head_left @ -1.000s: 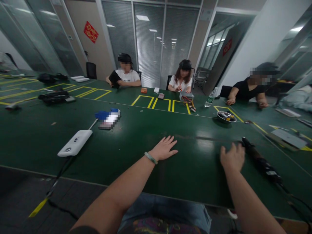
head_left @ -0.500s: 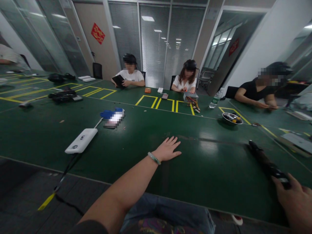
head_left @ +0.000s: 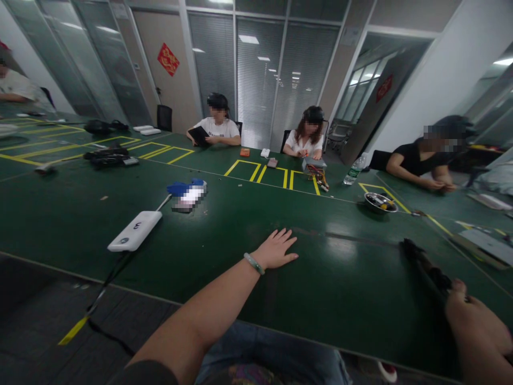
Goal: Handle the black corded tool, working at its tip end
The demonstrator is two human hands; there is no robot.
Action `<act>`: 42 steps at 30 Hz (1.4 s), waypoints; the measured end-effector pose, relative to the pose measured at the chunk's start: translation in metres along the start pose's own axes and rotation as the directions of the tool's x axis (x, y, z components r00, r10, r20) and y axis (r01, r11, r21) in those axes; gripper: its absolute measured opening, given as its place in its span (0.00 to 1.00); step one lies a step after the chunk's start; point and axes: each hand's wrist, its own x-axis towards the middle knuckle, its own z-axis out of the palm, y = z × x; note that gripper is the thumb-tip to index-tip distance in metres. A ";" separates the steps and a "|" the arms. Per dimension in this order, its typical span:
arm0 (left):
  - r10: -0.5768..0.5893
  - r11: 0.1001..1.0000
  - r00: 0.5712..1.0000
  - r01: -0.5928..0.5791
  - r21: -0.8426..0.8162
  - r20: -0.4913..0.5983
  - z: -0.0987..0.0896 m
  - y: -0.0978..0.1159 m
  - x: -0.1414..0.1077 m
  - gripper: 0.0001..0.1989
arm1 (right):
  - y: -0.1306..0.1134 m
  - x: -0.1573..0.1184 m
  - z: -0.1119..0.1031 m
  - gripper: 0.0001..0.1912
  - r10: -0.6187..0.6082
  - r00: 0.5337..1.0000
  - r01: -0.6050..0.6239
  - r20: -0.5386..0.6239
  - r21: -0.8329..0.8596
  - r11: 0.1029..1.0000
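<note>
My left hand (head_left: 278, 249) lies flat on the green table, palm down with its fingers spread, and holds nothing. A green bangle (head_left: 254, 263) circles that wrist. At the right, my right hand (head_left: 476, 321) grips the near end of a long black tripod-like object (head_left: 427, 266). Its thumb lies on top, while the other fingers are mostly hidden. Motion blurs the black object, so its exact kind is unclear. The far end points away from me, at or just above the tabletop.
On the table's left are a white power bank (head_left: 135, 231) with a cable, a lit phone (head_left: 189, 198) and a blue cloth-like thing (head_left: 182, 187). Farther off stand a metal bowl (head_left: 380, 203) and a water bottle (head_left: 355, 170). Several people sit around the table.
My right hand has shifted slightly upward and turned, with its thumb now higher on the black object. That object's far end has moved a little left. My left hand stays flat.
</note>
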 end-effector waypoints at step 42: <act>0.095 0.993 0.910 -0.057 0.105 -0.403 -0.019 0.017 0.007 0.23 | -0.173 -0.280 -0.007 0.10 -0.856 0.494 0.858 0.151 0.071 0.508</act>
